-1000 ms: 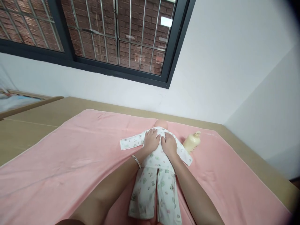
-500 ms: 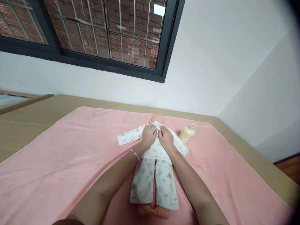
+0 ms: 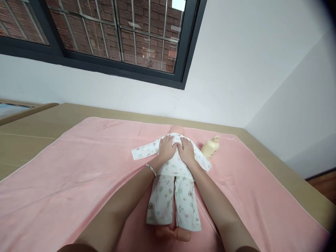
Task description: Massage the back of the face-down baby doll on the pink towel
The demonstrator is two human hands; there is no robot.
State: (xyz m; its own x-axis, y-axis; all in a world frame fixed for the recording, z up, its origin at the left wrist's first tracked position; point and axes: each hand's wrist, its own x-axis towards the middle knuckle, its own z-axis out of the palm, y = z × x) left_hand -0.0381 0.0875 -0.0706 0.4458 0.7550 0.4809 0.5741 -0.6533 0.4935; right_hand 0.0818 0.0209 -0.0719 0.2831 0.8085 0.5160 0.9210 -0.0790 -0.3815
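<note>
A baby doll point(image 3: 174, 170) in a white printed top and trousers lies on a pink blanket point(image 3: 105, 168), its head at the far end and its feet towards me. My left hand point(image 3: 167, 147) rests flat on the left side of its upper body, fingers spread. On the right side of the upper body lies my right hand point(image 3: 186, 150), also flat and open, the thumbs close together. A silver bangle point(image 3: 151, 169) is on my left wrist. Beside the doll's right-hand sleeve lies a pale yellow pump bottle point(image 3: 210, 147), tilted.
The blanket covers a tan padded surface point(image 3: 76, 111) that meets a white wall point(image 3: 215, 70). A dark-framed window point(image 3: 118, 66) with metal bars is above. At the far left is a raised wooden edge point(image 3: 31, 112).
Both hands stay on the doll's upper body; the fingers look a little more spread and the thumbs nearer each other. The view has shifted slightly.
</note>
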